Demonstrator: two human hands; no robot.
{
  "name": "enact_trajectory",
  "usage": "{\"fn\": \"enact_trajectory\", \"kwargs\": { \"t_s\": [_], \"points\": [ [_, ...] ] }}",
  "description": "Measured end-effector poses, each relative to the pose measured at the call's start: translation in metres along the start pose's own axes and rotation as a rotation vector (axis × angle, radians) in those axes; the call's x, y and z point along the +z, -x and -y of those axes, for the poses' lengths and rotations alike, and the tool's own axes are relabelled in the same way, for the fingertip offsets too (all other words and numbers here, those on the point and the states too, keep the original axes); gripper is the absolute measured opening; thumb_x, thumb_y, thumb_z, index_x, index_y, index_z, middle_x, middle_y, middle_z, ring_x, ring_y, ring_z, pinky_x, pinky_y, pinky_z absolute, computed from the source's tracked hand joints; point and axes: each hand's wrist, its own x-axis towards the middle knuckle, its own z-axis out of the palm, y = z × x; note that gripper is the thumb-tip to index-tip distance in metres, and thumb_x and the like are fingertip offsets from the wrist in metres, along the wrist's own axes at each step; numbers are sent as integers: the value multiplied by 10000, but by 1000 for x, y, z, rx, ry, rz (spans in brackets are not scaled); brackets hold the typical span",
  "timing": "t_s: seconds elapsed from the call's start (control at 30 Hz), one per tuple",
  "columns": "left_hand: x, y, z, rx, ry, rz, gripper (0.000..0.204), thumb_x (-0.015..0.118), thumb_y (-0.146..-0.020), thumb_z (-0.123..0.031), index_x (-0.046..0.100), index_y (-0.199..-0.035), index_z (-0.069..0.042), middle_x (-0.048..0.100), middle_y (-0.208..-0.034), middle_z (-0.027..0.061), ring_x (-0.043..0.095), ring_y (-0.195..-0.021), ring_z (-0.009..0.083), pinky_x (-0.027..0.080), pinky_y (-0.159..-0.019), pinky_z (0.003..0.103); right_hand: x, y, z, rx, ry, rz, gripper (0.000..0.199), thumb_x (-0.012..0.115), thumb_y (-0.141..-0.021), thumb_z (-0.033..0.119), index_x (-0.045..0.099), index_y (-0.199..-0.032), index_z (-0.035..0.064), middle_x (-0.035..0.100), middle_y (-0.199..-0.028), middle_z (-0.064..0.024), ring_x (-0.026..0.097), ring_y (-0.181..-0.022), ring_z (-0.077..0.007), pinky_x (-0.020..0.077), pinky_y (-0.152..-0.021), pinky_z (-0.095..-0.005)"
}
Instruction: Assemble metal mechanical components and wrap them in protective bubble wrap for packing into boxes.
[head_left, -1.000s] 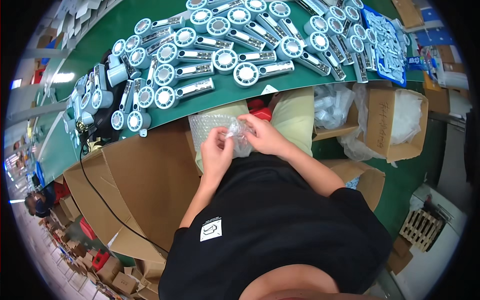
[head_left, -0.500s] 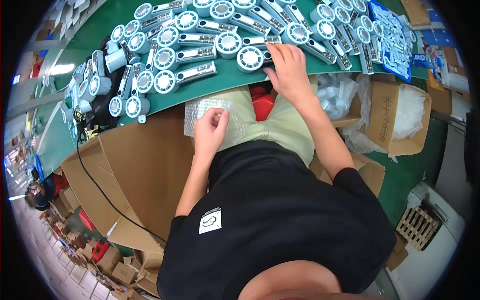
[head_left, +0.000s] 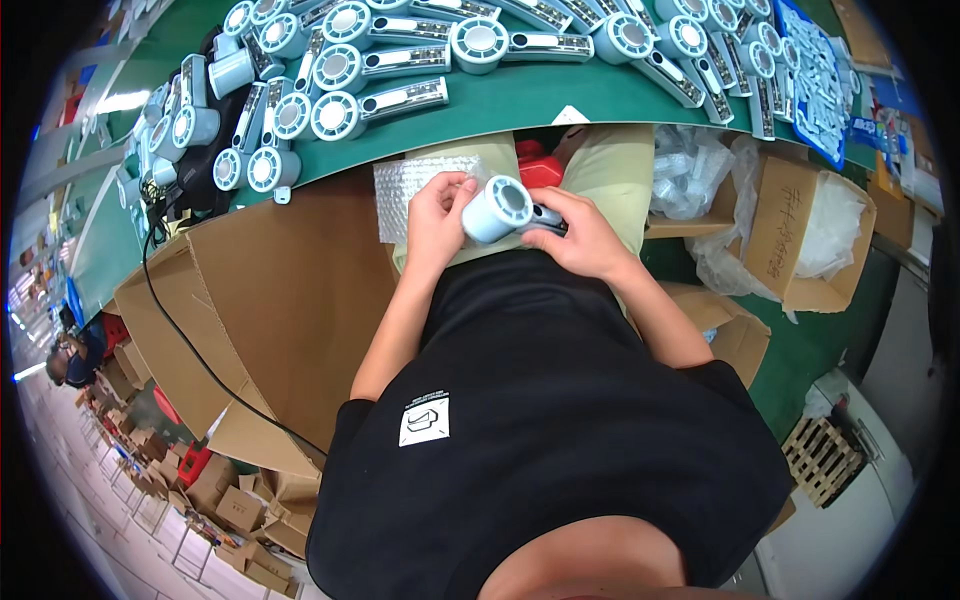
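Fan (head_left: 498, 208) handle hidden under right hand (head_left: 580, 235).

Around our seat: a crowded green counter (head_left: 520, 100) and cardboard boxes.

We see rows of pale blue handheld fans with round heads (head_left: 380, 100) lying on the green counter, with a blue tray of small white parts (head_left: 820, 80) at its far right end. A large open brown cardboard box (head_left: 270, 300) stands at our left, a black cable (head_left: 190, 340) trailing across it. To our right a smaller open cardboard carton (head_left: 790, 240) holds clear plastic bags (head_left: 700, 170). A wooden pallet (head_left: 825, 460) lies on the floor at lower right, and small stacked boxes (head_left: 230, 510) sit at lower left.
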Motion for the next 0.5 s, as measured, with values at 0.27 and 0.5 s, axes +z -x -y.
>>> {"fn": "enact_trajectory", "kwargs": {
  "t_s": [0.27, 0.5],
  "points": [
    [-5, 8, -22, -169, 86, 8, 148, 591, -951, -112, 610, -998, 27, 615, -678, 53, 527, -538, 90, 436, -513, 208, 0, -3, -10, -6, 160, -53, 415, 743, -750, 80, 633, -1145, 16, 680, -1021, -74, 615, -832, -247, 475, -770, -336],
    [-1, 19, -45, -117, 16, -121, 122, 581, -953, -113, 599, -924, 5, 596, -636, 35, 482, -496, 76, 379, -466, 200, 1, -11, 8, -278, 716, -129, 411, 763, -709, 135, 664, -1104, 84, 650, -1029, -15, 602, -872, -209, 470, -767, -335]
  ]
}}
